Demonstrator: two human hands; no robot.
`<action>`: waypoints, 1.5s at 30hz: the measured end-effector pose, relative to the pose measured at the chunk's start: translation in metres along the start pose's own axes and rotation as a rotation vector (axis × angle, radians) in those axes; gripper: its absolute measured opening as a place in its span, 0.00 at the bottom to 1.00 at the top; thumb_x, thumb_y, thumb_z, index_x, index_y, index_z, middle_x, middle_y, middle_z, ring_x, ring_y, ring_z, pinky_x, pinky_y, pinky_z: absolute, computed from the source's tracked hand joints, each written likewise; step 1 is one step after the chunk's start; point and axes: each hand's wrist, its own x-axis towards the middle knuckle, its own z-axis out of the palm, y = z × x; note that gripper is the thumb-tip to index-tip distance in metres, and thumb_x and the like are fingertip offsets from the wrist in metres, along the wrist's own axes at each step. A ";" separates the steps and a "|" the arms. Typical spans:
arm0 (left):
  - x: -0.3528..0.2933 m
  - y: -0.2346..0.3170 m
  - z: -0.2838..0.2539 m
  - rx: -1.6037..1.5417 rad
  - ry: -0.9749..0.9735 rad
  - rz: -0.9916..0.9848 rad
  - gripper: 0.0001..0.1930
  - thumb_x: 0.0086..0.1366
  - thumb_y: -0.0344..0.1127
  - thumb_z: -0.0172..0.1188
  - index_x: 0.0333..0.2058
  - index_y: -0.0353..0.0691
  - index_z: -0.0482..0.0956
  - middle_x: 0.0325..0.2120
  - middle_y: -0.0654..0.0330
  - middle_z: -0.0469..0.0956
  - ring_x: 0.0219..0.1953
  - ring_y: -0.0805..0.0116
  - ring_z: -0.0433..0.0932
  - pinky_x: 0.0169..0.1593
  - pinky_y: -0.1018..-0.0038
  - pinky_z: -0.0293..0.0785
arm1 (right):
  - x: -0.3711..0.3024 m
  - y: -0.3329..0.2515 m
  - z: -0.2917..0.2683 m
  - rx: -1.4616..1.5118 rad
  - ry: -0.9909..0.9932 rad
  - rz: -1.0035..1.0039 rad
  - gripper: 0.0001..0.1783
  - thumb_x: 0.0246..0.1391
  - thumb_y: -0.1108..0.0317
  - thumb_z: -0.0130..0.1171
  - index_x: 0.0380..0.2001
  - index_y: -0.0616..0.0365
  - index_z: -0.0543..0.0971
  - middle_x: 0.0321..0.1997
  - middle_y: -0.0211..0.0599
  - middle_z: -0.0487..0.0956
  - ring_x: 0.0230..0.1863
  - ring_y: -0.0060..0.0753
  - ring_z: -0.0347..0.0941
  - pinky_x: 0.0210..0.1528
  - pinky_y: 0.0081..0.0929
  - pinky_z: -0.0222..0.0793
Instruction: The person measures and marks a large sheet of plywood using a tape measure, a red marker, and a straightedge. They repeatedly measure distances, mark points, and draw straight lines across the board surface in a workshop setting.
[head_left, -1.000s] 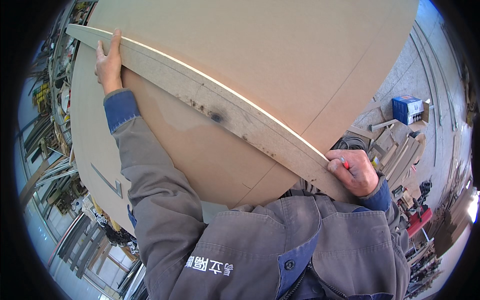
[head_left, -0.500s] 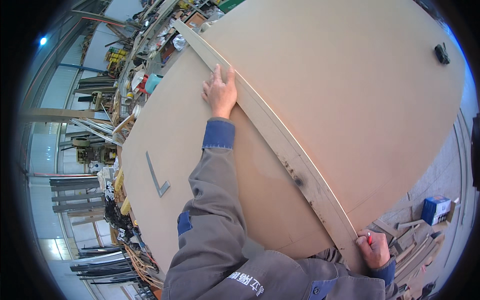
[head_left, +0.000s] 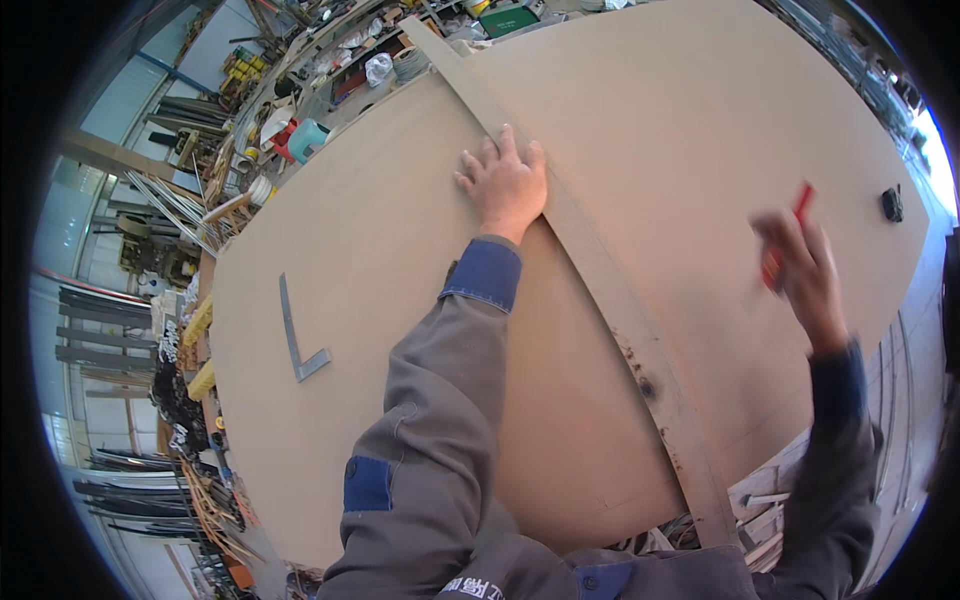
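Observation:
A long, narrow wooden strip (head_left: 608,290) lies slantwise across a large tan panel (head_left: 690,130). Dark stains mark its nearer half. My left hand (head_left: 512,190) rests flat on the strip's upper part, fingers spread, some of them reaching past its left edge onto the panel. Above the panel, to the right of the strip, my right hand (head_left: 803,262) is raised and smeared by motion. Its fingers are closed around a red pencil (head_left: 804,203), whose end sticks up. An L-shaped metal square (head_left: 314,366) lies on the panel at the left.
A small black object (head_left: 891,204) sits near the panel's right edge. Yellow supports (head_left: 200,380) show along its left edge. Beyond are cluttered shelves, a teal container (head_left: 307,141), a green case (head_left: 508,20) and stacked dark lengths (head_left: 110,330). Wood offcuts (head_left: 765,525) lie at lower right.
My right hand has left the strip's near end and risen up and away over the panel with the red pencil. My left hand stays on the strip. The whole view has shifted.

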 end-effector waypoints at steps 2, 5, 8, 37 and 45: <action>-0.001 -0.002 0.002 -0.020 0.048 0.011 0.35 0.74 0.60 0.40 0.72 0.47 0.60 0.72 0.45 0.59 0.73 0.30 0.49 0.73 0.35 0.38 | 0.067 -0.013 0.052 -0.112 -0.155 0.022 0.23 0.71 0.51 0.53 0.36 0.61 0.83 0.23 0.29 0.76 0.22 0.19 0.71 0.23 0.22 0.64; -0.001 0.002 0.006 -0.013 0.100 0.037 0.34 0.74 0.59 0.42 0.72 0.46 0.61 0.71 0.45 0.61 0.73 0.30 0.51 0.72 0.34 0.39 | 0.141 -0.003 0.132 -0.027 -0.207 -0.078 0.24 0.69 0.50 0.54 0.36 0.63 0.83 0.29 0.33 0.82 0.27 0.21 0.76 0.28 0.23 0.72; -0.003 0.010 0.011 -0.054 0.152 0.064 0.34 0.73 0.57 0.44 0.70 0.42 0.64 0.70 0.44 0.62 0.72 0.30 0.51 0.72 0.34 0.39 | 0.200 0.009 0.191 -0.023 -0.217 -0.112 0.25 0.69 0.49 0.54 0.43 0.63 0.84 0.37 0.34 0.85 0.37 0.26 0.80 0.36 0.26 0.77; -0.008 0.019 -0.011 0.141 -0.004 0.119 0.35 0.72 0.56 0.46 0.70 0.39 0.63 0.69 0.44 0.64 0.70 0.39 0.62 0.69 0.38 0.54 | 0.175 0.026 0.181 -0.352 -0.218 -0.168 0.19 0.58 0.58 0.59 0.25 0.63 0.88 0.19 0.34 0.81 0.20 0.23 0.75 0.21 0.24 0.72; -0.003 0.008 0.000 0.038 0.090 -0.005 0.35 0.74 0.59 0.40 0.72 0.46 0.59 0.69 0.46 0.65 0.72 0.36 0.58 0.71 0.38 0.49 | -0.095 0.007 0.039 -0.366 -0.150 0.303 0.21 0.63 0.53 0.61 0.39 0.64 0.85 0.29 0.34 0.83 0.32 0.21 0.78 0.30 0.19 0.72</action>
